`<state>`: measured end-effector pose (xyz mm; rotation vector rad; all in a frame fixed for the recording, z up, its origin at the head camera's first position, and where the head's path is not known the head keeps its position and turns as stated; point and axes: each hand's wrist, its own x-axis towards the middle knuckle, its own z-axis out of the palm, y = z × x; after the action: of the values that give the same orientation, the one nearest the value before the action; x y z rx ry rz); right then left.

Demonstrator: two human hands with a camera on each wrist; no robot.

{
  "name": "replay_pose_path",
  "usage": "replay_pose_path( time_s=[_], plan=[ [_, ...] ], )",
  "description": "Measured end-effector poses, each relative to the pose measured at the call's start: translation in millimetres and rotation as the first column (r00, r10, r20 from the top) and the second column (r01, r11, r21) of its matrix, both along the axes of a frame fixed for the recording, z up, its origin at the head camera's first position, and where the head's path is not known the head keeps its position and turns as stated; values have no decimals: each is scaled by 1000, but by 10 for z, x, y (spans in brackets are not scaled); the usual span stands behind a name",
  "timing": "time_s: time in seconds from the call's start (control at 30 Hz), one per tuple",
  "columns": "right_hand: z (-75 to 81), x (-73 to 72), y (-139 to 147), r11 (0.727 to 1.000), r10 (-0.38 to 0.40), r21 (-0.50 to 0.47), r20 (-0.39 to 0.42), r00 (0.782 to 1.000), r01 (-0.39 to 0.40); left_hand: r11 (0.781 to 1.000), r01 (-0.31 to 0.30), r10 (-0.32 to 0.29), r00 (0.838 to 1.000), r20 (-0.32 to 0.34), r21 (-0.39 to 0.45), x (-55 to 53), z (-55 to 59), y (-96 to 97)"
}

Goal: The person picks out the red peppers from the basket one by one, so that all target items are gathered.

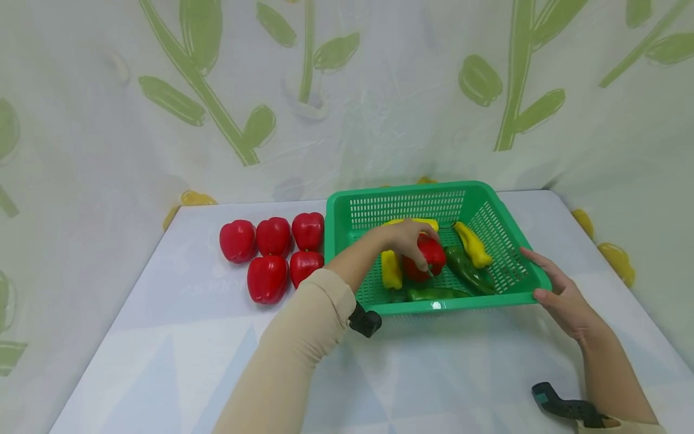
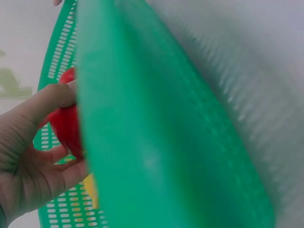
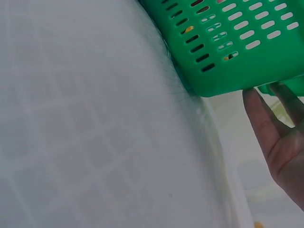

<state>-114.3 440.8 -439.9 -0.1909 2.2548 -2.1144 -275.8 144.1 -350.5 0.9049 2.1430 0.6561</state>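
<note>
In the head view my left hand (image 1: pixel 408 240) reaches into a green plastic basket (image 1: pixel 333 226) and grips a red bell pepper (image 1: pixel 432 253) near its middle. The left wrist view shows the thumb and fingers of that hand around the red pepper, partly hidden by the basket's wall. My right hand (image 1: pixel 564 298) holds the basket's front right corner by the rim. Around the gripped pepper lie a yellow pepper (image 1: pixel 391 271) on the left, another yellow pepper (image 1: pixel 473 244) on the right, a long green pepper (image 1: pixel 467 271) and a green one (image 1: pixel 434 294) at the front.
Several red bell peppers (image 1: pixel 268 279) stand on the white table (image 1: pixel 162 313) left of the basket, the nearest ones close to its wall. Behind the hand, a yellow pepper (image 1: pixel 428 223) lies along the basket's back. A leaf-patterned curtain (image 1: pixel 379 120) hangs behind the table.
</note>
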Motion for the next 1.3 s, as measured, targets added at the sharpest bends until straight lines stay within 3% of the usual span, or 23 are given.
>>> replay_pose_path(
  time_s=[0.1,0.27,0.5,0.73,0.9,1.13,1.3],
  plan=[
    [3,2,-6,1000,2,-2,-5,1000,-2,998,-43,40,995,90,41,-42,45,-46],
    [4,3,-8,1000,-2,6,1,1000,2,994,-92,76,972,224,61,-90,123,-130],
    [-10,0,-12,1000,0,6,0,1000,0,993,-87,70,977,202,78,-151,271,-327],
    [-10,-3,-5,1000,5,2,-4,1000,-5,994,-67,43,968,247,89,-208,395,-512],
    [-15,11,10,1000,6,-4,-9,1000,-6,992,-78,51,969,243,102,-259,537,-645],
    [-17,6,36,1000,-1,7,-6,1000,1,989,-103,86,985,147,111,-351,657,-912],
    [-14,-7,38,1000,-5,13,3,1000,5,985,-143,131,984,122,98,-399,723,-1123]
  ],
)
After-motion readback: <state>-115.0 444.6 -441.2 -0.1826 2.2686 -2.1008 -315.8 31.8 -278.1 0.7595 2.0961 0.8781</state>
